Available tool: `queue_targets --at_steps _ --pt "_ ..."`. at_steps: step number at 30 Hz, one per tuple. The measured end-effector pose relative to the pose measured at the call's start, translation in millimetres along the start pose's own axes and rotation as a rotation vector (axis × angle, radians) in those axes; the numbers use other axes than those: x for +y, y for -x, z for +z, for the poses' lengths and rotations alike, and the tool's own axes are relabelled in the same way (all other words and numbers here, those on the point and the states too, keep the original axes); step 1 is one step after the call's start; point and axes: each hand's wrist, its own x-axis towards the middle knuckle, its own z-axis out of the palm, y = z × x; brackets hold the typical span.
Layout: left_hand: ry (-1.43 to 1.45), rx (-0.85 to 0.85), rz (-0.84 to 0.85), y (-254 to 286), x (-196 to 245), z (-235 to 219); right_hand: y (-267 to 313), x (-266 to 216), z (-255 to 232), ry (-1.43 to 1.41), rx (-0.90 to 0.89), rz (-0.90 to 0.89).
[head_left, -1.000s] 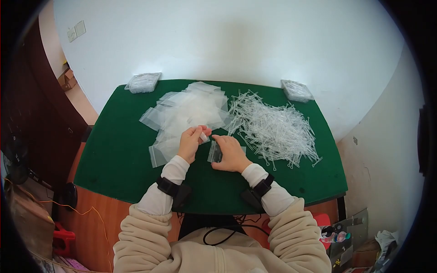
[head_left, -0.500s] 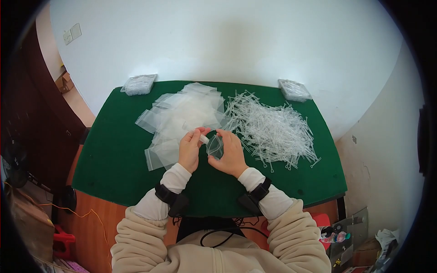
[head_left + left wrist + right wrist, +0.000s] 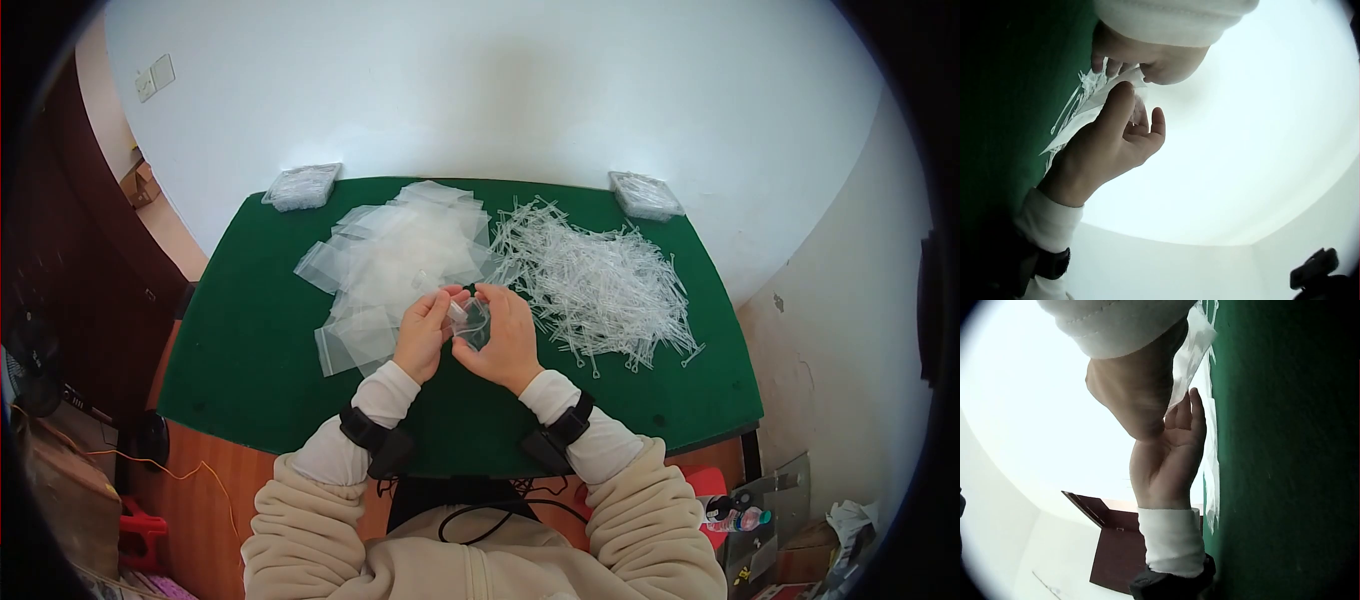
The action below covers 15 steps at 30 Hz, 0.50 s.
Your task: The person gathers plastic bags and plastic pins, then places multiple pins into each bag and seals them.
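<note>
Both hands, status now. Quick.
Left hand: fingers pinching a small whitish item, too small to identify.
Right hand: holding a clear plastic bag, its mouth open.

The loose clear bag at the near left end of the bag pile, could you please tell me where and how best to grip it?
Probably best to pinch the bag by its left edge, coming from the left: it looks thin and flat, and that edge juts past the pile onto the green table.
</note>
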Motion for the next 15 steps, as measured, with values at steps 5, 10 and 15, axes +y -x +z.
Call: queue_targets --at_steps 5,10,15 --pt "-0.132 -0.049 -0.109 0 7 0 4 7 2 0.030 -0.040 0.058" --pt "-0.169 -0.147 -0.240 -2 18 -14 -1 5 -10 0.140 -0.114 0.009" --pt "-0.394 -0.432 -0.472 8 31 -5 0 37 -8 -0.338 -0.325 0.429"
